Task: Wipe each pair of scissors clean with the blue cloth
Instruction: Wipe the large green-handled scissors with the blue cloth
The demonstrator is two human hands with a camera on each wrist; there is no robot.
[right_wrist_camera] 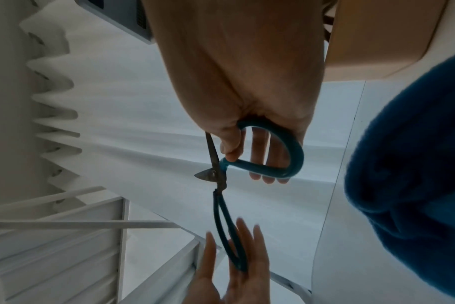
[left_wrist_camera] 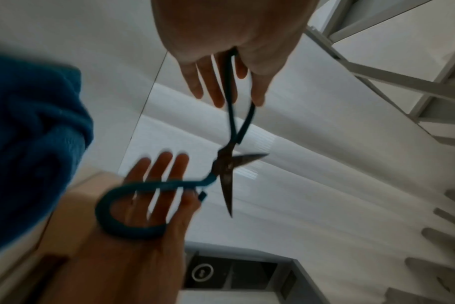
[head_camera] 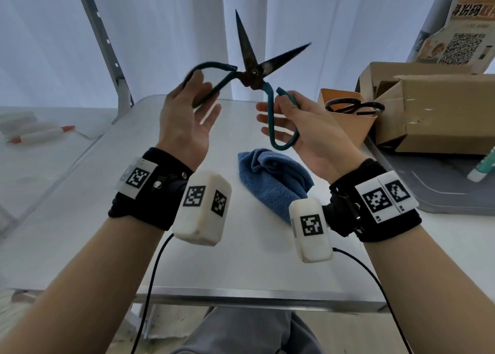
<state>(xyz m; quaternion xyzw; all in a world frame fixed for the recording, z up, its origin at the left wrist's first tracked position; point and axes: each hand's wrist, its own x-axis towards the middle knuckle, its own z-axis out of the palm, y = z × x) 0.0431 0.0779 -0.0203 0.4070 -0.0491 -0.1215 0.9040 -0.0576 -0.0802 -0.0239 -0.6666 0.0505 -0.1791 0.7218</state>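
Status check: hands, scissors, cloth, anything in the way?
Left hand and right hand each hold one teal handle. Scissors raised, blades spread. Blue cloth untouched on table. Nothing in the way.

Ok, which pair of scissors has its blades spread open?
The teal-handled scissors held up between the left hand and right hand. The black-handled pair stands blades-down in the tan holder.

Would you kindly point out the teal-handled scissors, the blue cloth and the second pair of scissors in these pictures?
teal-handled scissors (head_camera: pixel 253 72), head view, on the pivot where the open blades cross.
blue cloth (head_camera: pixel 270 185), head view, on the middle of its folded body on the table.
second pair of scissors (head_camera: pixel 356 106), head view, on the dark handles sticking out of the orange holder.
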